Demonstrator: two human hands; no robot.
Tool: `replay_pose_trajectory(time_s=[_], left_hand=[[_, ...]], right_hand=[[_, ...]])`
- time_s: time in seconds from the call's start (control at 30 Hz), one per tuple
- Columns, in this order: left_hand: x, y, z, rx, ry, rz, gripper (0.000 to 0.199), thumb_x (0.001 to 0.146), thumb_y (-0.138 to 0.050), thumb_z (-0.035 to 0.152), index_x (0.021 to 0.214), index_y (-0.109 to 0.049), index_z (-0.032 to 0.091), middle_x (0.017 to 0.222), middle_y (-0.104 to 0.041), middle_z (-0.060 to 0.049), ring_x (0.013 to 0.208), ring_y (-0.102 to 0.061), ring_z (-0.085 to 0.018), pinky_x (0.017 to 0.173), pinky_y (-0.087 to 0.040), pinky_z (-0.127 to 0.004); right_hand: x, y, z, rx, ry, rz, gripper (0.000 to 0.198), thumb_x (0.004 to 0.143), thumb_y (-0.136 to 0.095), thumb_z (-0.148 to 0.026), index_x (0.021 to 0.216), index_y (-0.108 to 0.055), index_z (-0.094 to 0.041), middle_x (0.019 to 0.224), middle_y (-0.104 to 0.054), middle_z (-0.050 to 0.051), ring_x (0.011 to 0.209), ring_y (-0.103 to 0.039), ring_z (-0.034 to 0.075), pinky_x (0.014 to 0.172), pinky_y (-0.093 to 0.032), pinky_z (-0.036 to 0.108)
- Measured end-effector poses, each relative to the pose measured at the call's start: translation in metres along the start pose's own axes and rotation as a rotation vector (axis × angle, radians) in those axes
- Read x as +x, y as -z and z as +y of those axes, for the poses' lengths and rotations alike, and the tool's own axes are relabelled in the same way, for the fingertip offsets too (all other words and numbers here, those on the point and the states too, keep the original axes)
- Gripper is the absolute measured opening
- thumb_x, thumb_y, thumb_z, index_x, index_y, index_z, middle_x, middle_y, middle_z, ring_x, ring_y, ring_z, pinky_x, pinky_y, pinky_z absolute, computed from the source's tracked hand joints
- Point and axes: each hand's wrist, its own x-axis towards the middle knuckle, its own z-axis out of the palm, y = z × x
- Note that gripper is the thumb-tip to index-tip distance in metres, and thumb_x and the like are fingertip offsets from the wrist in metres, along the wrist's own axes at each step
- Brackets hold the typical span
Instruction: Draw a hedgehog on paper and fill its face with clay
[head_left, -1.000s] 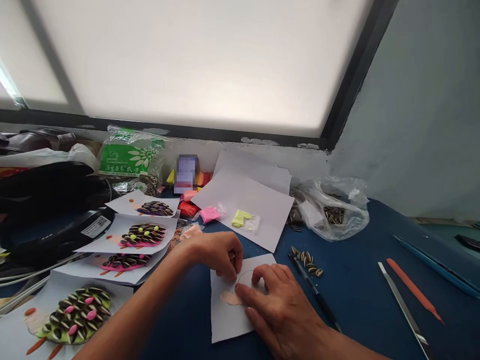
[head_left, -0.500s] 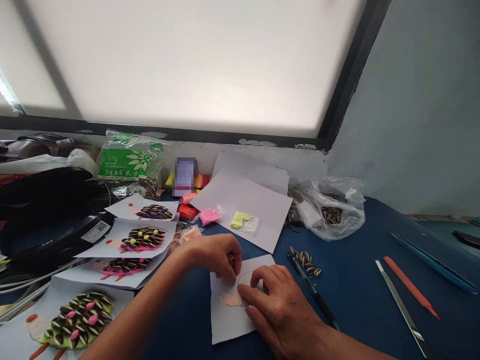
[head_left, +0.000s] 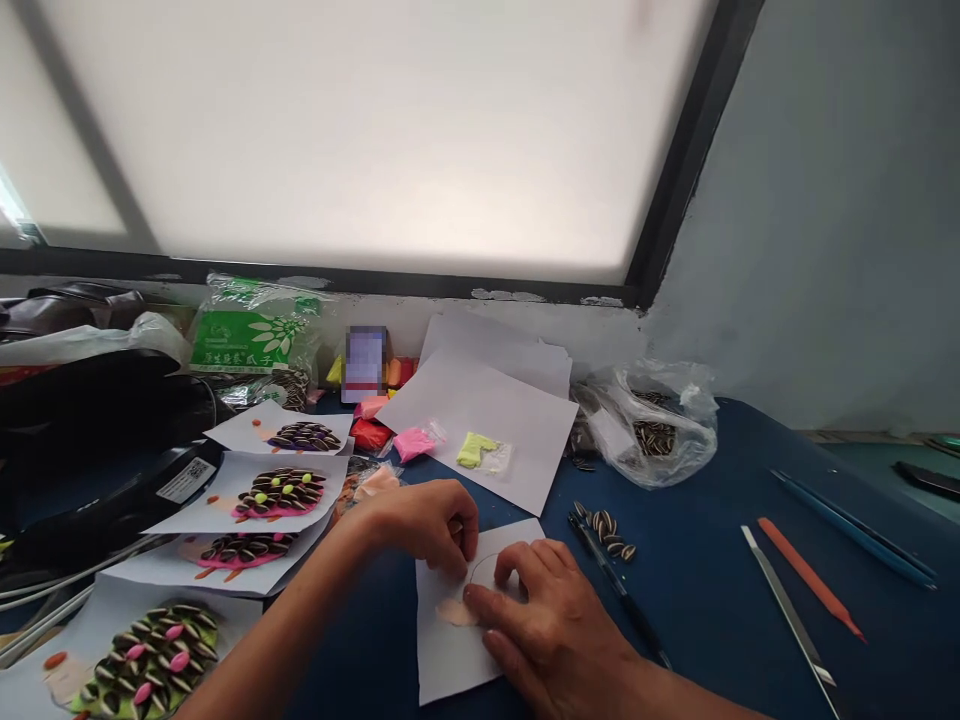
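Observation:
On a small white sheet of paper point(head_left: 442, 662), a flat piece of peach clay point(head_left: 454, 613) lies along the lower left of a drawn pencil outline. My right hand point(head_left: 551, 612) rests over the outline with its fingers apart, the index fingertip at the clay's right edge and the thumb just below. Above the clay, my left hand point(head_left: 429, 522) is curled, its fingertips down at the sheet near the outline's left side. Anything between those fingers is hidden. A black pen point(head_left: 622, 588) and several loose sunflower seeds point(head_left: 613, 535) lie right of the sheet.
Finished seed-and-clay hedgehog pictures point(head_left: 281, 495) lie at left. Behind are packets of pink clay point(head_left: 414, 443) and yellow-green clay point(head_left: 476, 450), larger paper sheets point(head_left: 525, 410), and a seed bag point(head_left: 660, 430). An orange tool point(head_left: 810, 575), a metal blade point(head_left: 787, 610) and blue tweezers point(head_left: 855, 530) lie at right.
The whole view has shifted slightly, so things sit a little lower and further left. Both hands stay over the paper in nearly the same pose, my right index fingertip still by the clay.

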Motion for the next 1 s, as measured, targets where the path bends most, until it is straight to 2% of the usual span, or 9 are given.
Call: replay_pose_trajectory(time_s=[0.23, 0.47, 0.77, 1.0], left_hand=[[-0.0013, -0.0013, 0.0003, 0.016, -0.011, 0.026, 0.019, 0.057, -0.067, 0.023, 0.075, -0.066, 0.019, 0.062, -0.057, 0.005, 0.06, -0.054, -0.012, 0.049, -0.037, -0.021], [-0.0028, -0.0031, -0.0017, 0.022, -0.017, 0.041, 0.021, 0.058, -0.066, 0.026, 0.078, -0.067, 0.019, 0.067, -0.06, 0.004, 0.064, -0.055, -0.013, 0.05, -0.036, -0.021], [-0.0027, -0.0008, 0.0014, 0.059, -0.011, 0.045, 0.019, 0.06, -0.063, 0.025, 0.077, -0.068, 0.019, 0.065, -0.061, 0.003, 0.06, -0.055, -0.013, 0.048, -0.035, -0.021], [-0.0044, -0.0017, 0.0028, 0.052, -0.004, 0.05, 0.02, 0.059, -0.064, 0.026, 0.077, -0.068, 0.019, 0.067, -0.061, 0.003, 0.061, -0.054, -0.012, 0.048, -0.035, -0.021]], right_hand=[[-0.0014, -0.0011, -0.0006, 0.006, -0.013, 0.022, 0.024, 0.093, -0.044, -0.028, 0.111, -0.06, -0.023, 0.099, -0.055, 0.009, 0.085, -0.047, 0.023, 0.079, -0.039, 0.042], [-0.0036, 0.0014, 0.001, 0.123, -0.074, 0.08, 0.029, 0.094, -0.041, -0.021, 0.118, -0.057, -0.017, 0.102, -0.055, 0.011, 0.09, -0.049, 0.023, 0.081, -0.042, 0.041], [-0.0014, 0.0021, -0.0005, 0.042, -0.035, 0.011, 0.024, 0.093, -0.044, -0.026, 0.109, -0.061, -0.02, 0.103, -0.055, 0.011, 0.087, -0.048, 0.024, 0.079, -0.041, 0.043], [-0.0008, 0.0027, -0.0013, 0.07, -0.063, 0.026, 0.027, 0.093, -0.044, -0.023, 0.114, -0.059, -0.02, 0.104, -0.055, 0.011, 0.089, -0.049, 0.024, 0.08, -0.042, 0.042]])
